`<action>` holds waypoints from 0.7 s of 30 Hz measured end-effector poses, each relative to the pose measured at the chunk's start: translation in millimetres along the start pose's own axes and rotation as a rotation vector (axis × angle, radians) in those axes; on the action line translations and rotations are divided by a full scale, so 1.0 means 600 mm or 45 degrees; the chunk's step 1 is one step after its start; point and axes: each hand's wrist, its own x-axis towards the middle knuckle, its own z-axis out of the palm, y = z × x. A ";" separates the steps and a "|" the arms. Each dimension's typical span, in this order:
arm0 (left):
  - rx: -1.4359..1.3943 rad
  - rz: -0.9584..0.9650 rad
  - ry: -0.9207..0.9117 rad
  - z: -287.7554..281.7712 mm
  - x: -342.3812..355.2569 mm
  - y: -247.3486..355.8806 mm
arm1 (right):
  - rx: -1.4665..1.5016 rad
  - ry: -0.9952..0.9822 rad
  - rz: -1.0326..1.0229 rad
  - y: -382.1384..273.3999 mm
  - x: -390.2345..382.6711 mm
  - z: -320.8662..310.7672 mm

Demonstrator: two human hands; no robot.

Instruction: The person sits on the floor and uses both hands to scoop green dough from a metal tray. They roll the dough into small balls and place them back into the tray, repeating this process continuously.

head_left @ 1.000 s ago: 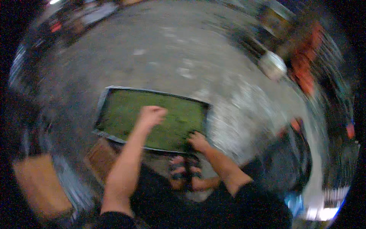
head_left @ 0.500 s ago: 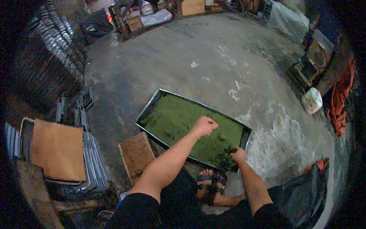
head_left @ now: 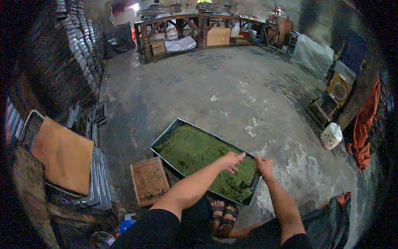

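Note:
A long rectangular metal tray (head_left: 215,135) lies slanted on the floor in front of me, spread with green, crumbly material (head_left: 186,145) like powder or fine leaf matter. Over the right part of the tray is my left hand (head_left: 233,162), its fingers apart and the index finger stretched toward the far rim; nothing shows in it. My right hand (head_left: 264,167) grips the tray's rim near its far right corner, with the fingers bent over the edge. Darker clumps of the green stuff (head_left: 238,192) sit at the tray's near right end.
Left of the tray is a shallow wooden box (head_left: 150,182). A brown board (head_left: 64,155) leans on stacked metal frames at far left. A white container (head_left: 331,136) and orange cloth (head_left: 360,145) stand right. A wooden workbench (head_left: 203,31) runs along the back. My sandalled feet (head_left: 224,213) are near the tray.
My right hand has left the dark clump at the near right corner and moved up to the far right rim. My left hand has opened from a pinch. The view has tilted upward.

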 end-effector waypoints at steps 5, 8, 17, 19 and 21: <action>-0.548 -0.099 -0.161 0.058 -0.026 0.025 | 0.199 -0.216 -0.402 -0.087 -0.069 -0.086; -0.709 0.141 -0.489 0.086 -0.035 0.016 | -0.016 -0.037 -0.475 -0.106 -0.109 -0.089; -0.684 0.142 -0.228 0.115 -0.038 0.026 | -0.029 -0.025 -0.741 -0.049 -0.135 -0.088; -0.702 0.171 -0.228 0.123 -0.036 0.029 | -0.116 0.037 -0.674 -0.056 -0.144 -0.089; -0.726 0.179 -0.157 0.131 -0.032 0.034 | 0.014 0.098 -0.677 -0.056 -0.148 -0.092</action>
